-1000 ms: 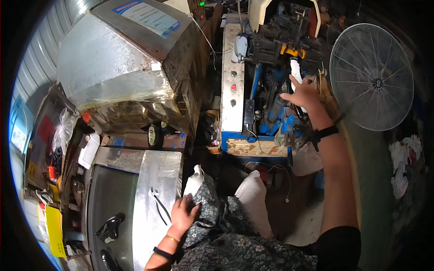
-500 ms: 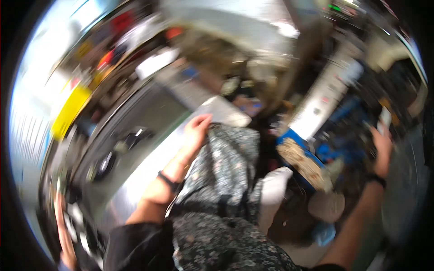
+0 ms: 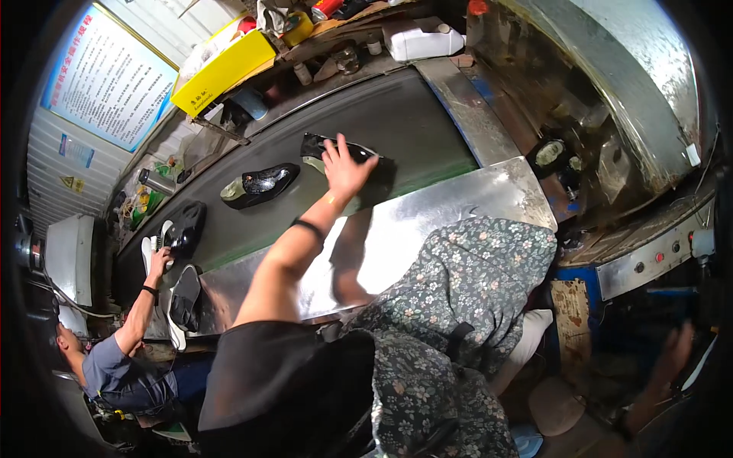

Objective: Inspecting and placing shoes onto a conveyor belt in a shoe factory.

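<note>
My left hand [image 3: 347, 166] reaches over the dark conveyor belt [image 3: 405, 107], its fingers spread on or just above a glossy black shoe [image 3: 314, 146]. The hand covers much of that shoe; whether the fingertips touch it is unclear. To its left on the belt lies another black shoe [image 3: 259, 185] with a pale green inside. At the lower right, my right hand [image 3: 675, 353] is raised, dark and smeared by motion. A pale, narrow thing [image 3: 699, 363] shows beside it; I cannot make out whether it is held.
At the left a co-worker's hand [image 3: 158, 259] is at a white sole [image 3: 147, 255], beside a black shoe [image 3: 185, 229]. A white-soled shoe [image 3: 184, 301] lies nearer. A bare metal ledge [image 3: 473, 191] edges the belt. A control panel [image 3: 649, 263] stands at right.
My view has swung left, bringing the belt and co-worker toward the middle. My left hand has moved from beside the flowered apron to the shoe and spread its fingers. My right hand is lower.
</note>
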`<action>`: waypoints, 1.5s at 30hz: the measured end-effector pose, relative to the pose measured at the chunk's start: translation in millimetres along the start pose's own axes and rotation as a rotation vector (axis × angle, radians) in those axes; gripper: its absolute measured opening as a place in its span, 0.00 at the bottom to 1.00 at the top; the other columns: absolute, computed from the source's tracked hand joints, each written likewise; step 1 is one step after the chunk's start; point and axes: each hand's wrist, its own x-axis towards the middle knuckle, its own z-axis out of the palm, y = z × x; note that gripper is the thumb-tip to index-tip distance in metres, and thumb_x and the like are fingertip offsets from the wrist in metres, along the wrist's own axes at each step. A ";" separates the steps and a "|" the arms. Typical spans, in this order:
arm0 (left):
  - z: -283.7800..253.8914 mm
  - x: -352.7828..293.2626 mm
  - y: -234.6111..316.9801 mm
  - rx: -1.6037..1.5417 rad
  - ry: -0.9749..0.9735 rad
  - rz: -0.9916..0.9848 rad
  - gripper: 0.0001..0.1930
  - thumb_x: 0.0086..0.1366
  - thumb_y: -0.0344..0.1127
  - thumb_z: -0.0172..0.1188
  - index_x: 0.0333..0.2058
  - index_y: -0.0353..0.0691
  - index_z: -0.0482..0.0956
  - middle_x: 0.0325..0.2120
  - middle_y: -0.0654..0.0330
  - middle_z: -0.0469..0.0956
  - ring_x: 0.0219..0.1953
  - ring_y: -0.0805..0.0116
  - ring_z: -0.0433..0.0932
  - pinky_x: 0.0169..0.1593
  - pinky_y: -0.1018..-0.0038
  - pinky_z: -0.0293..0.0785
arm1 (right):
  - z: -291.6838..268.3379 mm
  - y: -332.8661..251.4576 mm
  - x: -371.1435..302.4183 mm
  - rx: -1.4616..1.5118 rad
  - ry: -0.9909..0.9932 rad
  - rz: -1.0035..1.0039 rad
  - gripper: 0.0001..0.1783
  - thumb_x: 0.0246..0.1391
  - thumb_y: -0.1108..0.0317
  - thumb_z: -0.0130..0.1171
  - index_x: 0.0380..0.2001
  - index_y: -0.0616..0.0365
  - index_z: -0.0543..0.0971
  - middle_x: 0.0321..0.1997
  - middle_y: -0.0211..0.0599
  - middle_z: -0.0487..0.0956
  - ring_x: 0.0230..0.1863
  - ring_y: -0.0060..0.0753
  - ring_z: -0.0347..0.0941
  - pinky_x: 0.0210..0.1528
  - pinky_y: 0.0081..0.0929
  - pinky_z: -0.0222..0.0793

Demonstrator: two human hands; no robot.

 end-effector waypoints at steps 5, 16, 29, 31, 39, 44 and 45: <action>66.6 34.6 45.3 -0.132 -0.056 -0.640 0.58 0.49 0.41 0.67 0.69 0.37 0.34 0.68 0.31 0.29 0.71 0.32 0.27 0.69 0.45 0.41 | 67.4 -298.3 -171.7 0.818 -0.235 0.193 0.21 0.58 0.63 0.60 0.52 0.63 0.76 0.45 0.43 0.81 0.43 0.37 0.77 0.50 0.31 0.71; -44.3 -2.1 -12.1 -0.850 -0.744 -0.178 0.27 0.57 0.44 0.67 0.48 0.28 0.72 0.39 0.51 0.80 0.37 0.64 0.81 0.41 0.71 0.77 | 10.2 -395.4 -103.5 1.204 -0.321 0.211 0.13 0.57 0.72 0.57 0.44 0.67 0.80 0.45 0.47 0.82 0.46 0.36 0.80 0.50 0.30 0.72; -81.2 -187.3 141.3 -1.366 -1.284 0.245 0.35 0.68 0.50 0.55 0.66 0.36 0.56 0.62 0.54 0.64 0.65 0.60 0.60 0.67 0.66 0.55 | -106.0 -446.4 -40.7 1.429 -0.006 0.184 0.21 0.54 0.68 0.64 0.51 0.62 0.76 0.50 0.43 0.80 0.51 0.35 0.76 0.53 0.29 0.72; -47.9 -201.2 179.8 -1.495 -1.713 0.008 0.27 0.72 0.52 0.48 0.59 0.35 0.67 0.57 0.55 0.70 0.59 0.65 0.67 0.63 0.70 0.60 | -143.3 -458.3 -60.6 1.041 0.134 -0.085 0.20 0.49 0.69 0.66 0.47 0.61 0.79 0.48 0.47 0.81 0.42 0.46 0.80 0.47 0.33 0.75; -110.1 -258.3 233.7 -1.039 -1.661 0.012 0.18 0.72 0.46 0.49 0.40 0.36 0.78 0.33 0.59 0.79 0.34 0.73 0.77 0.38 0.76 0.74 | -145.5 -395.8 -92.1 0.951 -0.032 -0.010 0.21 0.47 0.54 0.68 0.42 0.55 0.84 0.30 0.46 0.81 0.29 0.44 0.75 0.33 0.35 0.71; -50.3 -257.1 216.7 -1.208 -1.413 0.234 0.19 0.73 0.44 0.45 0.43 0.35 0.77 0.40 0.56 0.79 0.43 0.68 0.77 0.48 0.71 0.73 | -122.7 -393.1 -69.6 1.254 -0.367 0.033 0.22 0.53 0.54 0.65 0.47 0.54 0.81 0.43 0.49 0.81 0.45 0.44 0.80 0.46 0.30 0.74; -32.9 -255.4 210.2 -1.187 -1.177 0.507 0.19 0.73 0.43 0.44 0.46 0.35 0.77 0.42 0.55 0.79 0.46 0.64 0.76 0.52 0.69 0.71 | -93.3 -403.8 -73.8 1.340 -0.303 0.091 0.22 0.54 0.54 0.65 0.49 0.54 0.80 0.46 0.48 0.81 0.48 0.42 0.80 0.49 0.28 0.74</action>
